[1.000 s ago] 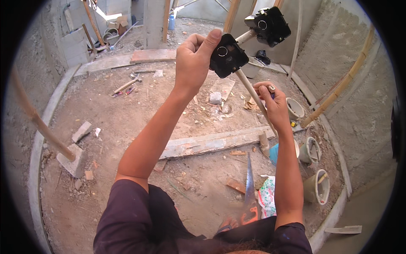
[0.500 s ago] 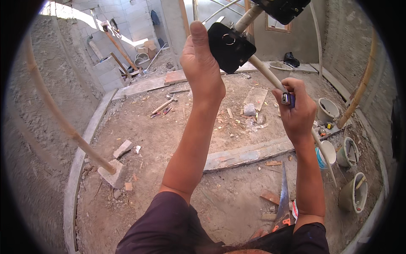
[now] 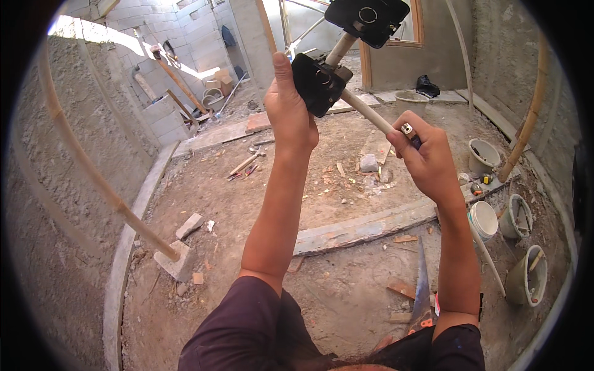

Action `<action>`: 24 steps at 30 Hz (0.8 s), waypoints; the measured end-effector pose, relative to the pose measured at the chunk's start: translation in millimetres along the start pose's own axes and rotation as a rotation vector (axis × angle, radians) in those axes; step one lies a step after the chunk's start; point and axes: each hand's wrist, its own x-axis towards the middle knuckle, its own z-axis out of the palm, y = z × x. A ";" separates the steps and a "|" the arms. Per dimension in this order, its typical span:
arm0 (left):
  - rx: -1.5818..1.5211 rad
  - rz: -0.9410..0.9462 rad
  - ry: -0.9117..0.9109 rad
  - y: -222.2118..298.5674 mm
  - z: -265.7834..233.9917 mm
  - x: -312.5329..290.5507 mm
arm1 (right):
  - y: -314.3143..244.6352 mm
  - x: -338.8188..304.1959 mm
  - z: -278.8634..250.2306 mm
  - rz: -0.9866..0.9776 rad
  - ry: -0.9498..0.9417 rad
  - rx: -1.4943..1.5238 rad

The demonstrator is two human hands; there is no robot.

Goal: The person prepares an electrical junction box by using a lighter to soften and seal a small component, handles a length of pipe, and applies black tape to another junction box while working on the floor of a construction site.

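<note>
My left hand (image 3: 291, 117) is raised in the upper middle, its thumb upright against the edge of a black rectangular box (image 3: 317, 83), its fingers hidden behind. The box sits on a slim pale pipe (image 3: 370, 114) that slants down to the right. Higher on that pipe is a second black box (image 3: 367, 17) with a ring on its face, cut off by the top edge. My right hand (image 3: 427, 154) closes around the pipe and also grips a small lighter (image 3: 408, 130), metal end up. No flame shows. The pipe runs on below this hand, past the forearm.
A handsaw (image 3: 422, 290) lies on the dirt floor by my right arm. Several buckets (image 3: 527, 276) line the right side. A concrete beam (image 3: 365, 229) crosses the floor. A hammer (image 3: 244, 162) lies farther off. A bamboo pole (image 3: 111, 198) leans at left.
The black boxes and pipe have shifted left and slightly down. My right hand has moved a little left and turned, so the lighter now points up to the left.
</note>
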 end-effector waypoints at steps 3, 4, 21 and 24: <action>-0.043 -0.032 -0.010 5.8 1.2 -1.2 | -5.0 -1.6 8.7 -0.146 0.130 -0.204; -0.068 -0.044 -0.009 6.8 0.6 -1.5 | -6.2 -1.7 11.7 -0.196 0.176 -0.257; -0.127 -0.100 0.013 2.0 -22.3 6.8 | -41.7 -0.8 19.2 -0.104 0.119 -0.418; -0.159 -0.127 0.013 2.8 -24.3 7.9 | -47.7 -4.2 19.4 -0.113 0.156 -0.487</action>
